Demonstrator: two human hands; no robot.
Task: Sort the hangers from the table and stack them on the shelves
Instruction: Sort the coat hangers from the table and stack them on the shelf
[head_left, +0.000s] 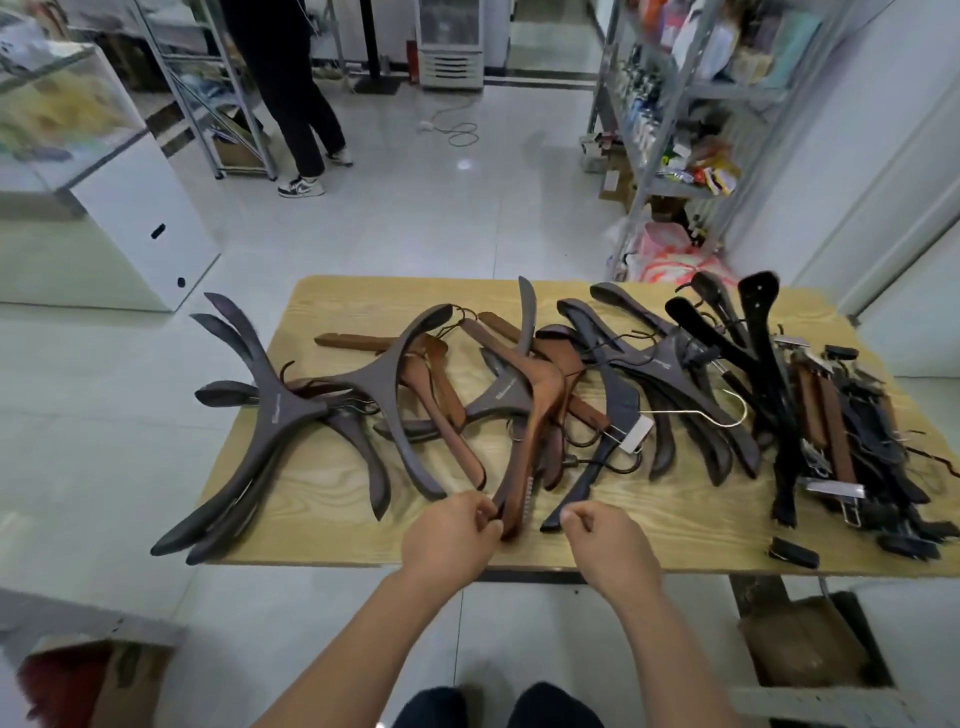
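Pinching the near tip of a brown hanger (524, 457) with the left hand (449, 538), amid the tangle on the table (332, 499), with the right hand (608, 540) curled on nothing visible. Likely to snag hooks if pulled, dragging neighbours over the near edge or tipping the dark hangers (280, 410) overhanging the left edge. Only a bare strip along the near edge for working room.

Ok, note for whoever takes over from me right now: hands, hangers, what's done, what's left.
Left hand grips the near end of a brown hanger.
Right hand is curled beside a black hanger; unclear if it holds anything.
The rest lie mixed on the table: dark pile left, brown ones middle, black and clip hangers right.
None visible on the shelves.
Left: all sorting and stacking.
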